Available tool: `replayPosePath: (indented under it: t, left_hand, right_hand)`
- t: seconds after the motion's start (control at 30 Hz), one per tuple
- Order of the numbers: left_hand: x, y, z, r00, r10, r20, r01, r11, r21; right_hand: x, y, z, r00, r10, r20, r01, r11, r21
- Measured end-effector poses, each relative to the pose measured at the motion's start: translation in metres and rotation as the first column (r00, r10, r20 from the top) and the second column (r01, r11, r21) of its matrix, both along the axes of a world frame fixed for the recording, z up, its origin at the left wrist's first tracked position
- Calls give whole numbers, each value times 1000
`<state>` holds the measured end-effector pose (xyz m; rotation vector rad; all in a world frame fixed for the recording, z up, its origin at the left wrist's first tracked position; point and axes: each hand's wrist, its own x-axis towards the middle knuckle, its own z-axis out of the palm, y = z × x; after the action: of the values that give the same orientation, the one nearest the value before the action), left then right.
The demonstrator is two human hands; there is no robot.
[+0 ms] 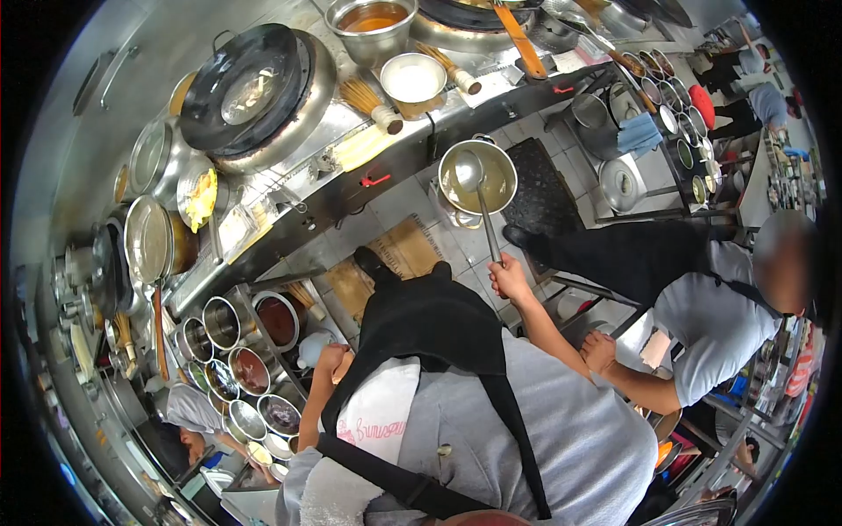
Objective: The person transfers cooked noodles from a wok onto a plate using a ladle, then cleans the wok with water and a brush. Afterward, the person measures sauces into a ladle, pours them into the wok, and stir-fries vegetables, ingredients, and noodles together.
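Observation:
My right hand [509, 277] is closed round the handle of a long metal ladle [483, 210]. The ladle's bowl lies over the inside of a metal pot [507, 186] that stands low, beyond the dark apron. My left hand [334, 364] is down at my left side, its fingers curled in, beside the containers of sauce. Whatever it may hold is too small to make out. A pale rounded object [314, 349] is just past that hand.
A wok [206, 96] sits on the stove at the upper left, near bamboo brushes [364, 98] and a white bowl [413, 79]. A co-worker [719, 289] stands close on the right. A dark mat [544, 188] and cardboard [399, 250] cover parts of the floor.

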<state>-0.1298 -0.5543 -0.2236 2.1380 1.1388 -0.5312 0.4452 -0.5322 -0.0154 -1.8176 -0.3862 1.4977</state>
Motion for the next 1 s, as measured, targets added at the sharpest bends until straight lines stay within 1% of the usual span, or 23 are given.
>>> replayPosePath:
  t: [0.03, 0.1, 0.17, 0.27, 0.33, 0.37, 0.5, 0.57, 0.6, 0.67, 0.7, 0.73, 0.77, 0.8, 0.83, 0.93, 1.0]
  left_hand:
    - [-2, -4, 0, 1000, 8, -3, -8, 1000, 0]
    - [5, -7, 11, 976, 213, 36, -208, 971, -116]
    - [7, -11, 11, 974, 223, 25, -219, 969, -115]
    - [5, -19, 5, 988, 154, 5, -153, 985, -78]
    - [4, -24, 0, 991, 131, -6, -131, 989, -71]
    - [4, -26, -1, 992, 125, -12, -126, 990, -68]
    - [6, -28, -1, 983, 183, -17, -184, 979, -88]
    - [9, -28, 1, 967, 255, -18, -255, 960, -119]
    - [10, -28, 2, 951, 310, -21, -309, 940, -144]
    - [14, -30, 4, 896, 444, -19, -439, 877, -197]
    - [11, -33, -6, 854, 520, 9, -505, 833, -226]
    - [6, -37, -14, 853, 523, 8, -508, 832, -225]
    - [-1, -40, -24, 955, 294, 31, -291, 955, -63]
    - [-3, -42, -25, 999, 46, 12, -47, 994, 100]
    - [-5, -44, -27, 999, 49, 11, -50, 994, 100]
    - [-2, -43, -5, 999, 25, 44, -28, 997, 72]
    - [3, -41, 7, 997, 22, -73, -21, 1000, 2]
  right_hand:
    - [-1, 1, -2, 1000, 7, 4, -7, 1000, -3]
    - [-1, 4, -2, 1000, 20, 6, -20, 1000, -2]
    - [-1, 7, -1, 999, 33, 12, -33, 999, 0]
    - [0, 10, -2, 999, 42, 32, -42, 999, -19]
    - [0, 11, -6, 1000, 11, 11, -10, 998, -65]
    - [0, 13, -6, 1000, 15, -8, -16, 999, -48]
    - [-1, 19, -8, 999, -2, -43, 1, 1000, -31]
    - [-1, 25, -14, 987, -93, -128, 90, 995, -29]
    - [-2, 28, -16, 988, -92, -127, 89, 996, -30]
    - [-4, 35, -20, 964, -161, -210, 157, 987, -35]
    - [-4, 38, -21, 965, -158, -210, 154, 987, -35]
    - [-5, 40, -23, 962, -165, -216, 160, 986, -39]
    - [-6, 42, -24, 960, -172, -222, 166, 985, -44]
    - [-7, 44, -24, 960, -169, -223, 163, 986, -44]
    - [-8, 45, -23, 958, -173, -227, 167, 985, -42]
    - [-9, 49, -25, 958, -174, -229, 169, 985, -41]
    - [-10, 51, -26, 959, -171, -226, 166, 985, -42]
